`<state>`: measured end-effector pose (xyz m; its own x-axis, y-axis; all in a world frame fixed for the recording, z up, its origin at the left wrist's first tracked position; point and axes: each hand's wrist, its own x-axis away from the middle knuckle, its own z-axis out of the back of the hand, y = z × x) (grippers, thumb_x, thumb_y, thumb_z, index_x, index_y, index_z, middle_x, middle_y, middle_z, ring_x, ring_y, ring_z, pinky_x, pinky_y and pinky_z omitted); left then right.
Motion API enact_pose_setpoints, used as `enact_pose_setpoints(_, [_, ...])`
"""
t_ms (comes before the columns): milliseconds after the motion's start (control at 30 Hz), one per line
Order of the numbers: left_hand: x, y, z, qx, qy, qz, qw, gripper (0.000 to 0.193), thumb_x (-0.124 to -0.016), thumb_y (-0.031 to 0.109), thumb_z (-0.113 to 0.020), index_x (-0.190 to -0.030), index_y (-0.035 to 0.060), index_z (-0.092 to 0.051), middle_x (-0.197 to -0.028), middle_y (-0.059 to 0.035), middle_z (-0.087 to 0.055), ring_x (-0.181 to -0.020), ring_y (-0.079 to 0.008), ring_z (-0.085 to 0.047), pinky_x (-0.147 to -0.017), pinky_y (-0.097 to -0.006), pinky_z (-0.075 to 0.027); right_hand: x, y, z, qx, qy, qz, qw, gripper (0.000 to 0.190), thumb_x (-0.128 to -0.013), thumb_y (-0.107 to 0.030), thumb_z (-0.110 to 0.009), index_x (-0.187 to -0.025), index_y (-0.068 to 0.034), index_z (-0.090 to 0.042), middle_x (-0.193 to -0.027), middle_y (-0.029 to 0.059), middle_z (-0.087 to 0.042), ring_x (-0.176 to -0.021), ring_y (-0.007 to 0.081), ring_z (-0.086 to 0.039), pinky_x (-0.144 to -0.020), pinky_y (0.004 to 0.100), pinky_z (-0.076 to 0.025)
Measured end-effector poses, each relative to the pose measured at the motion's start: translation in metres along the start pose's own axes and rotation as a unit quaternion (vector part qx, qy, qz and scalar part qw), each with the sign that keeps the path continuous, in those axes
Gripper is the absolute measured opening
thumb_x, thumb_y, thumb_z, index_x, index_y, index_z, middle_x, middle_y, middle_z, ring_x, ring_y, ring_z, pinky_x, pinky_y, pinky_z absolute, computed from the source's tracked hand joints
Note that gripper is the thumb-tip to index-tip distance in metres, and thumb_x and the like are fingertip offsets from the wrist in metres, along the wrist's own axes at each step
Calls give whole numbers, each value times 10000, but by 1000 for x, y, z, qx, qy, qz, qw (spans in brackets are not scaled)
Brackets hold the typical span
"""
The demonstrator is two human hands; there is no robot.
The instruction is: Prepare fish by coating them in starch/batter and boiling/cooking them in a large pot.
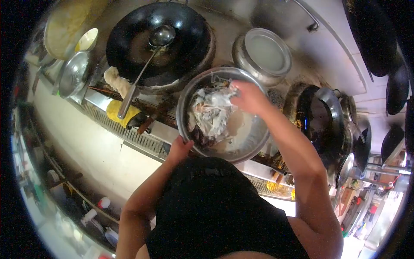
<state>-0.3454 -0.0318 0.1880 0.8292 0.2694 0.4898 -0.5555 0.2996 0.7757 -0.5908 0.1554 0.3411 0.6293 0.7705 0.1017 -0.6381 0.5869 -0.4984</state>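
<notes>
A wide stainless steel mixing bowl is before me, its near rim close to my black-clothed torso. My left hand grips the rim at the lower left. Inside lies a heap of food pieces coated in white, wet-looking batter or starch, with darker pieces at its lower left edge. Pale liquid pools in the bowl beside the heap. Reaching over the right rim, my right hand has its fingers closed on the upper right of the coated pieces; its fingertips are partly hidden and slightly blurred.
A large black wok at the upper left holds a long-handled ladle. A metal pot with a lidlike dish stands behind the bowl. A blue flame shows by the right-hand wok. A yellow cloth lies on the stove's front edge.
</notes>
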Motion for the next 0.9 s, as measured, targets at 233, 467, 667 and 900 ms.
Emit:
enact_pose_setpoints(233, [9, 28, 9, 61, -19, 29, 998, 313, -829, 198, -604, -989, -48, -494, -756, -153, -617, -570, -213, -618, -494, -340, -503, -51, 59, -66, 90, 61, -16, 994, 261, -793, -198, -534, -977, -32, -618, -969, 212, -606, -914, 358, -580, -825, 448, -456])
enact_pose_setpoints(467, [9, 25, 8, 82, -39, 18, 996, 280, -839, 147, -589, -1005, -51, -481, -764, -147, -618, -565, -214, -615, -484, -339, -504, -38, 51, -70, 100, 69, -54, 991, 218, -804, -177, -499, -940, -51, -613, -958, 195, -605, -925, 363, -576, -827, 454, -454])
enact_pose_setpoints(667, [8, 24, 7, 78, -32, 4, 996, 290, -830, 146, -597, -1000, -60, -484, -750, -152, -620, -551, -226, -617, -493, -342, -506, 14, 53, -57, 93, 35, -194, 976, 297, -792, -189, -518, -1050, -50, -563, -1037, 204, -591, -941, 362, -576, -839, 446, -459])
enact_pose_setpoints(900, [4, 20, 5, -46, -10, 11, 999, 328, -812, 277, -632, -906, -27, -551, -826, -187, -627, -778, -290, -613, -691, -398, -474, 79, 119, -138, 112, -14, -181, 977, 366, -747, -175, -590, -1064, 4, -548, -1203, 251, -483, -1150, 396, -431, -933, 476, -376])
